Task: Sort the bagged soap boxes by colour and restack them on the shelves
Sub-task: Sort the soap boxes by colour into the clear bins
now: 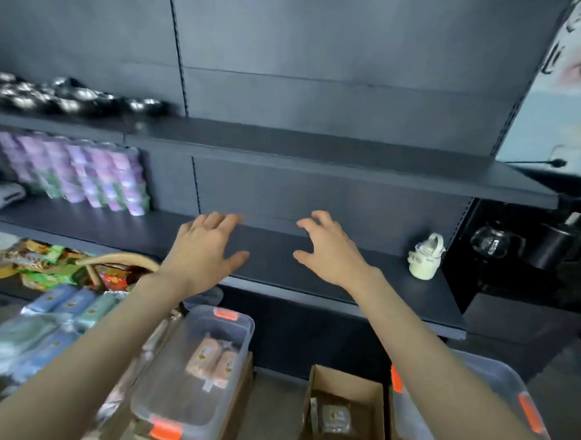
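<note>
Two pink soap bags (203,357) in one tub (167,400).

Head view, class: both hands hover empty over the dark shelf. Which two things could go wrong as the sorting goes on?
1. The cream bottle stands near the front edge of the shelf, right of the right hand; soap stacked there may knock it off.
2. Pale blue and green soap bags lie mixed at the left; they look alike and may be missorted.
</note>
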The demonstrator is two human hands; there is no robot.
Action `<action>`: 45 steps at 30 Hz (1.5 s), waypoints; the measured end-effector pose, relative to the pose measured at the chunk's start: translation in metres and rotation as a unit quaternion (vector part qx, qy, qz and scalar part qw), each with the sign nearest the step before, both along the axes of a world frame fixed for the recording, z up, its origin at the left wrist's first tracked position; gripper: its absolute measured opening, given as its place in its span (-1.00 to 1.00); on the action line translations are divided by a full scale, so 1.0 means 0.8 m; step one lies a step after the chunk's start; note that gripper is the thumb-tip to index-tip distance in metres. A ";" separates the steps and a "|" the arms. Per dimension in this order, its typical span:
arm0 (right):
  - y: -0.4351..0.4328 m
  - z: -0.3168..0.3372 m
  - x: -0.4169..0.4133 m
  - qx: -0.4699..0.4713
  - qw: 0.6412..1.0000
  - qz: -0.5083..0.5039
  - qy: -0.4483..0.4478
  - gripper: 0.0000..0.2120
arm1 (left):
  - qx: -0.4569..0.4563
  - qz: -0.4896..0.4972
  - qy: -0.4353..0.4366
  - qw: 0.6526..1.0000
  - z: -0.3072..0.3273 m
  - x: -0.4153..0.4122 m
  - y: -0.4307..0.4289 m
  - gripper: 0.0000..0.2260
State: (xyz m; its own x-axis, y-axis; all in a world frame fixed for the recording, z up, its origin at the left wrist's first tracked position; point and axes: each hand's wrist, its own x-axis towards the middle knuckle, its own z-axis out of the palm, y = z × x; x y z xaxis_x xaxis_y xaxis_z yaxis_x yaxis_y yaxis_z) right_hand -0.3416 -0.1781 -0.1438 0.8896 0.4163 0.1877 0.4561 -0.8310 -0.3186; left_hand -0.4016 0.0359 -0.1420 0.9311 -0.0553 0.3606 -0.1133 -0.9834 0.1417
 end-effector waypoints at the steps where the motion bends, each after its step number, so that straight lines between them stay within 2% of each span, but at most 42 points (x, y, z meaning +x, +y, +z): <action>1: 0.011 0.021 -0.003 0.001 1.000 0.001 -0.011 -0.46 | 0.004 0.004 -0.008 1.000 0.018 -0.004 0.013 -0.45; 5: 0.071 0.085 -0.015 0.009 0.998 0.005 -0.055 -0.48 | 0.020 0.003 -0.043 0.999 0.074 -0.017 0.071 -0.43; 9: 0.154 0.112 -0.029 0.030 0.995 -0.005 -0.092 -0.48 | 0.041 0.004 -0.058 0.997 0.097 -0.031 0.157 -0.43; 14: 0.280 0.100 -0.048 0.059 0.994 -0.006 -0.091 -0.48 | 0.037 -0.004 -0.074 0.997 0.087 -0.053 0.283 -0.45; 20: 0.418 0.059 -0.039 0.047 0.997 0.014 -0.058 -0.49 | 0.035 0.017 -0.034 0.999 0.055 -0.048 0.422 -0.46; 28: 0.578 -0.042 0.047 0.021 0.999 0.043 0.015 -0.50 | 0.014 0.035 0.035 0.999 -0.034 0.031 0.566 -0.44; 35: 0.688 -0.161 0.129 0.003 0.992 0.042 0.118 -0.52 | -0.028 0.066 0.159 0.985 -0.146 0.104 0.681 -0.48; 45: 0.787 -0.322 0.177 -0.033 0.958 -0.013 0.286 -0.46 | -0.141 0.063 0.345 0.926 -0.313 0.180 0.793 -0.48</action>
